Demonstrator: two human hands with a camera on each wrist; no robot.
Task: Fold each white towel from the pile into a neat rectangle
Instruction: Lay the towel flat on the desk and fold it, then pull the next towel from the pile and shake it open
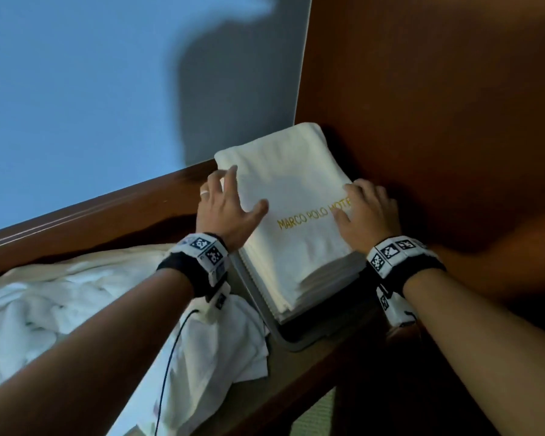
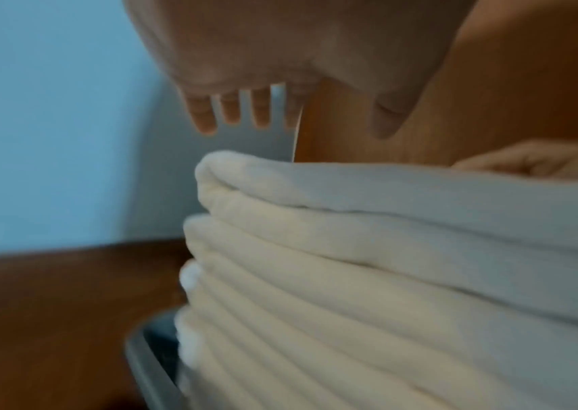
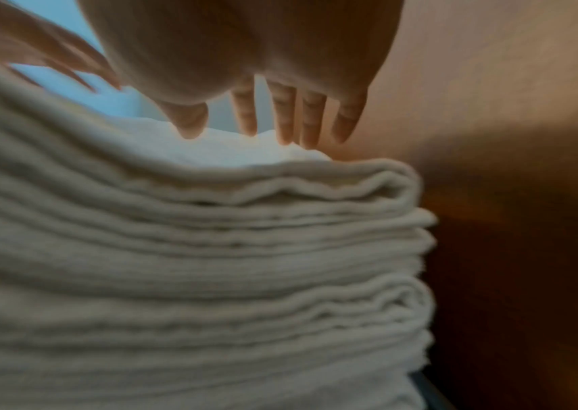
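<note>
Left of the left grip: unfolded white towels (image 1: 44, 297) heaped on the counter (image 1: 312, 366), not yet processed. Left hand (image 1: 224, 209) open, fingers spread, laid on the left edge of the top folded towel (image 1: 296, 196). Between both grips: gold hotel lettering (image 1: 312, 215) facing up. Beneath: stack of folded towels (image 1: 296, 287) seated on a grey tray (image 1: 291, 341). Right hand (image 1: 368, 212) open, flat on the right edge, close to the wooden panel (image 1: 438, 121).

Hazards, judged:
- Uneven pressing between grips: top layers skewed, rectangle lost.
- Tall, soft stack: lean or slide toward the near tray rim.
- Abrupt withdrawal of either grip: top fold dragged open.
</note>
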